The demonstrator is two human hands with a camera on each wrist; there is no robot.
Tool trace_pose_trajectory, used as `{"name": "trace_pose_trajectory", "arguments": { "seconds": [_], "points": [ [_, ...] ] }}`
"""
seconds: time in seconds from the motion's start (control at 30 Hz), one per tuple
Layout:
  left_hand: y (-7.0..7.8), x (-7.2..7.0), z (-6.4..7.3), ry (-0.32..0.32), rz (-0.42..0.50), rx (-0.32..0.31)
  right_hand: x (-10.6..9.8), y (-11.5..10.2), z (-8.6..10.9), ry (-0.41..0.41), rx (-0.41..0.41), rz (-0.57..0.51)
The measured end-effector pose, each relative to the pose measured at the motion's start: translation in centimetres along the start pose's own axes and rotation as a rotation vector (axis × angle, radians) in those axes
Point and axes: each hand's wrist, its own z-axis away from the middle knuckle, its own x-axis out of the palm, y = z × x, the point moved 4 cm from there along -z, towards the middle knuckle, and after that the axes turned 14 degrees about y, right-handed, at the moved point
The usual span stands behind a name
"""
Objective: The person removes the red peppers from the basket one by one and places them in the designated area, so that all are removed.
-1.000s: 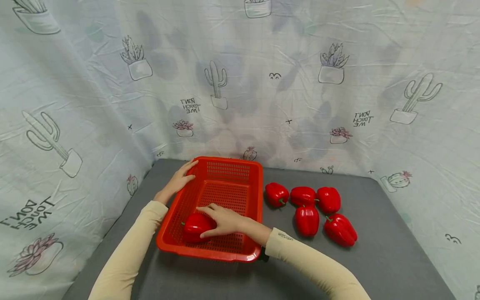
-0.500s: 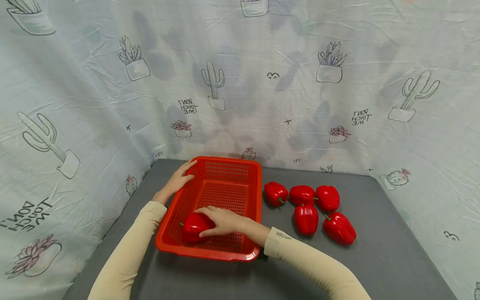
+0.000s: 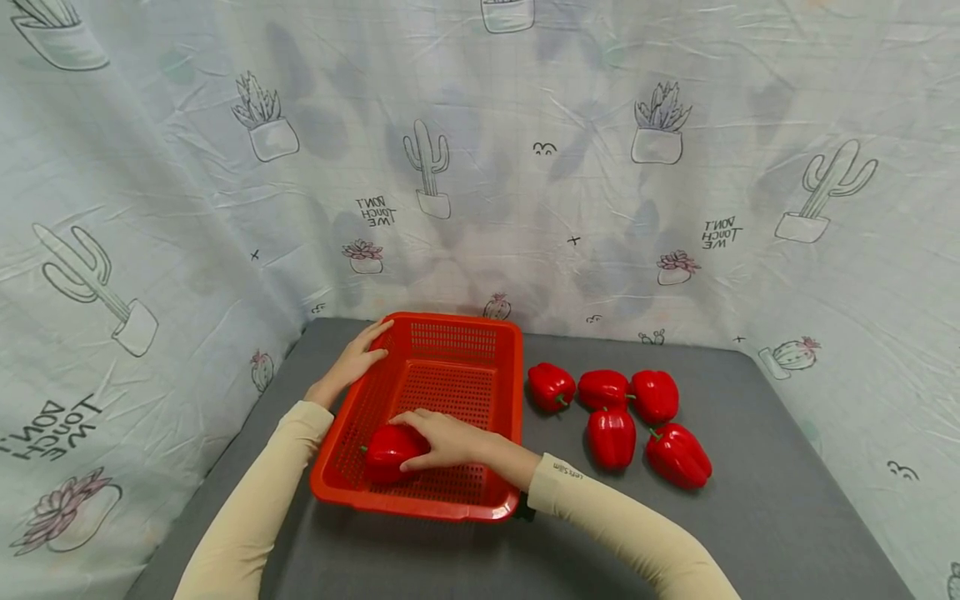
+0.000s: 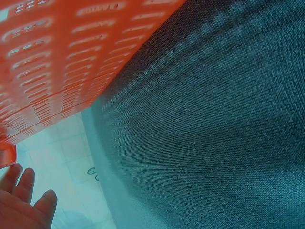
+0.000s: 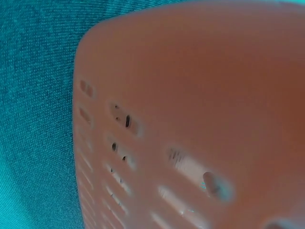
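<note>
A red plastic basket with slotted walls stands on the grey tabletop. My left hand rests at its left rim, the fingers fairly straight. In the left wrist view, several fingertips of that left hand show loosely spread beside the basket wall. Inside the basket, at the near left, lies a red bell pepper with its green stem to the left. My right hand reaches over the right rim and grips this pepper from its right side, thumb nearer me. The right wrist view shows only the basket's outer wall and cloth.
Several more red bell peppers lie right of the basket; the nearest to it is one pepper, and the rightmost is another pepper. A grey cloth covers the table. A printed curtain hangs behind and at both sides.
</note>
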Motion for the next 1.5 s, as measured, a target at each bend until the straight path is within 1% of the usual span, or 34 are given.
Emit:
{"name": "trace_pose_trajectory", "arguments": {
  "seconds": [0.2,0.37,0.57,0.8,0.97,1.1,1.33,1.5],
  "points": [
    [0.1,0.0,0.0,0.001,0.014,-0.009,-0.2,0.1,0.0,0.006,-0.003,0.004],
    [0.2,-0.1,0.1,0.002,0.017,-0.014,-0.7,-0.1,0.0,0.031,0.003,0.018],
    [0.2,-0.1,0.1,0.003,0.002,-0.013,-1.5,-0.2,0.2,0.049,0.018,-0.004],
    [-0.1,0.0,0.2,-0.001,-0.026,-0.013,-2.3,0.5,0.6,0.089,0.036,-0.007],
    [-0.2,0.0,0.3,-0.001,-0.016,-0.028,-3.1,0.8,1.0,0.109,0.047,-0.045],
    [-0.1,0.0,0.3,-0.006,-0.028,-0.031,-3.9,0.9,1.4,0.128,0.065,-0.058],
    [0.0,-0.2,0.2,-0.002,-0.018,-0.059,-5.7,1.1,2.1,0.192,0.087,-0.057],
    [0.2,-0.3,0.2,-0.001,-0.007,-0.068,-7.0,1.5,2.7,0.245,0.108,-0.055]
  ]
}}
